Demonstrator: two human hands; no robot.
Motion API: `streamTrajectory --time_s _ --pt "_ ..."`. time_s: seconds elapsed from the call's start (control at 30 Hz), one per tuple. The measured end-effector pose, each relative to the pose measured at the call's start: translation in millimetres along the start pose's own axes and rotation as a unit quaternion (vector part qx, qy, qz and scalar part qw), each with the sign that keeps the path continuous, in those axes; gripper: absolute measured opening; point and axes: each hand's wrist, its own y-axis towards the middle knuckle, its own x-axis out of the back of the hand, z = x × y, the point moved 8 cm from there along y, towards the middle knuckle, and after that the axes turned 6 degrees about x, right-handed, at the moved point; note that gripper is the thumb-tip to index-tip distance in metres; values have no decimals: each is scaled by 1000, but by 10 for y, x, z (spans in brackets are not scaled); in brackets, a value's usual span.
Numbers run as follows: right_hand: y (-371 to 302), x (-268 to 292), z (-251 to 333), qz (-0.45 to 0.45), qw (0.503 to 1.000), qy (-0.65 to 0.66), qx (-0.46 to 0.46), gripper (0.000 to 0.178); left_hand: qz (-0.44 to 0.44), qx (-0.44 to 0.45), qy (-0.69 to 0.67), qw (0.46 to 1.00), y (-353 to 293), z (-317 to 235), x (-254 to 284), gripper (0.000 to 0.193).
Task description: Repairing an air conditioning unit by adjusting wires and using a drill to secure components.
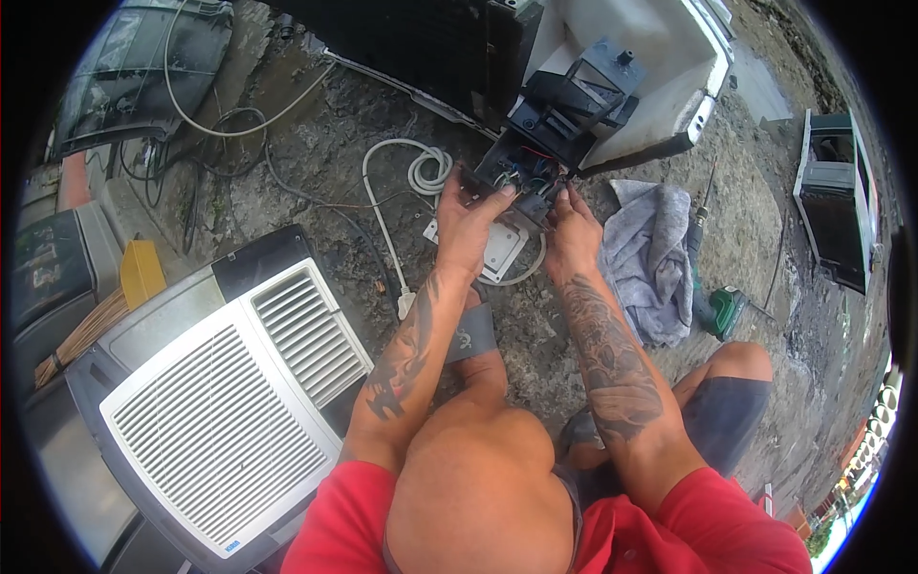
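Holds an open black wiring box [529,165] over the ground [534,330], pinched at opposite edges by the fingers of left hand [469,225] and right hand [574,231]. Has a white plate [504,251] beneath, a coiled white cord [416,179] to the left and a grey towel [652,263] to the right, with a green power drill [725,311] beside it.

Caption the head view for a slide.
Left hand and right hand hold an open black housing with wires inside; grey towel at right, white louvred grille at left.
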Motion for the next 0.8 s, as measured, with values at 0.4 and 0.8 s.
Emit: streamTrajectory --time_s 0.4,0.8 --pt "147 69 -35 -32 999 18 13 32 -27 -25 -18 999 86 44 127 69" --pt "212 105 -97 -8 1000 19 2 31 -30 -24 -70 997 82 116 155 68"
